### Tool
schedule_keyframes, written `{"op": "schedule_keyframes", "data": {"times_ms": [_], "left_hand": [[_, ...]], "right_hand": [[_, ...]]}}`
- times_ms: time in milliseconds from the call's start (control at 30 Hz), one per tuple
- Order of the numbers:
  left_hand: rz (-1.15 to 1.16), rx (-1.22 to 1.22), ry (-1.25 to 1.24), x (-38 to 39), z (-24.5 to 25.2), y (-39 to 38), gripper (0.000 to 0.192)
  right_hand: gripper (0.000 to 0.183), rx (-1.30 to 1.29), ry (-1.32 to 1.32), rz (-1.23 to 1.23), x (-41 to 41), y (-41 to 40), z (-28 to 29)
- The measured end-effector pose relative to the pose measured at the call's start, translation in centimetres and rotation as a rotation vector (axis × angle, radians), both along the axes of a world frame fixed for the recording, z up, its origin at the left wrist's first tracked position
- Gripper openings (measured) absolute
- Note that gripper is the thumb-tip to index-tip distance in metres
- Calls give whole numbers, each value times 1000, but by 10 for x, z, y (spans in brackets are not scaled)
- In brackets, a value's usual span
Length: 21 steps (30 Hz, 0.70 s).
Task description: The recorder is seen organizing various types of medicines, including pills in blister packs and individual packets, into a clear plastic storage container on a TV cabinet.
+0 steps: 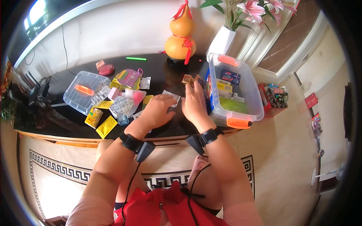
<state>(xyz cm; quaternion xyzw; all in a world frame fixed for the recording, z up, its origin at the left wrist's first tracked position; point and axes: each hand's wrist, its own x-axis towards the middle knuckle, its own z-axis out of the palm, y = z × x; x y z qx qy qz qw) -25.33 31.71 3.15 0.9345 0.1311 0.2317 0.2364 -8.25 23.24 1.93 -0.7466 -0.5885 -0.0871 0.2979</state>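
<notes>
My left hand [158,108] is palm down over the black tabletop [181,124], its thumb held away from the fingers. A small silver packet with print [176,99] pokes out by its fingertips. My right hand [195,104] reaches forward beside the clear plastic bin [254,113]; its fingertips are at some brown and gold packs [187,79], and whether they grip them is unclear. Left of my left hand lies a pile with clear blister packs [121,106], yellow sachets [107,127], a purple pouch [131,77] and a small blue container [123,119].
The bin holds several boxes, a dark blue one [230,76] among them. A clear lid with an orange latch [82,99] lies at left. Behind stand a gourd ornament [181,48] and a white flower vase [222,41]. A green pen [136,58] lies near the wall.
</notes>
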Motion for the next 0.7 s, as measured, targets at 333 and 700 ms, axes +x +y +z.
{"op": "schedule_keyframes", "data": {"times_ms": [333,700], "left_hand": [[29,166,235,-1,-8,2,52],[229,256,316,1,-9,5,56]], "right_hand": [[64,-119,-69,-322,25,54,-25],[47,-141,43,15,0,49,-25]]}}
